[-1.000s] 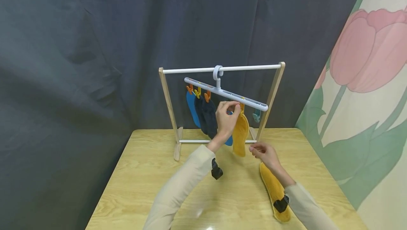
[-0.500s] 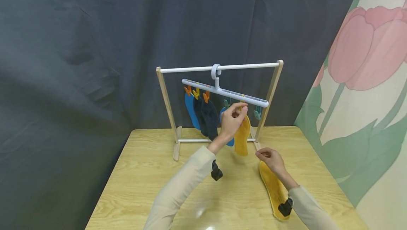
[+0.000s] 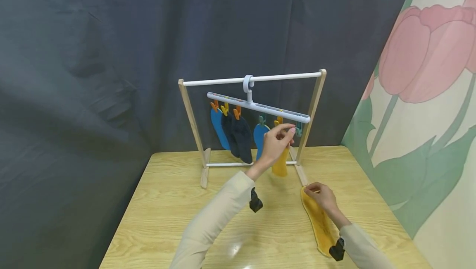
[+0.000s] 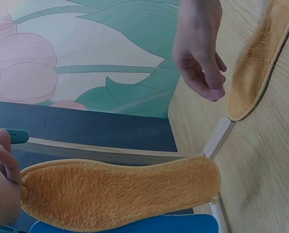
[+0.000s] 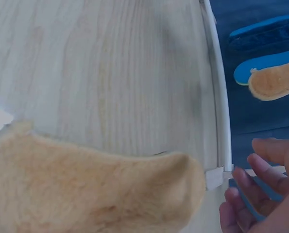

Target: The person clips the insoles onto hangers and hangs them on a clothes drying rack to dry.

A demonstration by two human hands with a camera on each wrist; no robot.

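Observation:
My left hand (image 3: 274,147) is raised under the right part of a pale hanger (image 3: 277,113). Its thumb and index fingertips are close beside a teal clip (image 4: 19,136) at the hanger's end. Just behind this hand hangs a fuzzy yellow insole (image 4: 120,194), held by a yellow clip (image 3: 277,122). My right hand (image 3: 322,198), fingers loosely bent and holding nothing, hovers over the toe end of a second yellow insole (image 3: 316,219) on the table. In the right wrist view that lying insole (image 5: 100,189) fills the lower left, with the hand's fingers beyond its end.
A wooden stand with a white top rod (image 3: 286,77) carries the hanger. Two blue insoles (image 3: 220,128) and two dark ones (image 3: 242,139) also hang from clips. The wooden table (image 3: 167,219) meets a dark curtain (image 3: 111,74) behind and a tulip-painted wall (image 3: 420,108) at right.
My left hand has moved right, from the yellow clip to the teal clip, leaving the yellow insole hanging. My right hand has moved right and down, over the lying insole.

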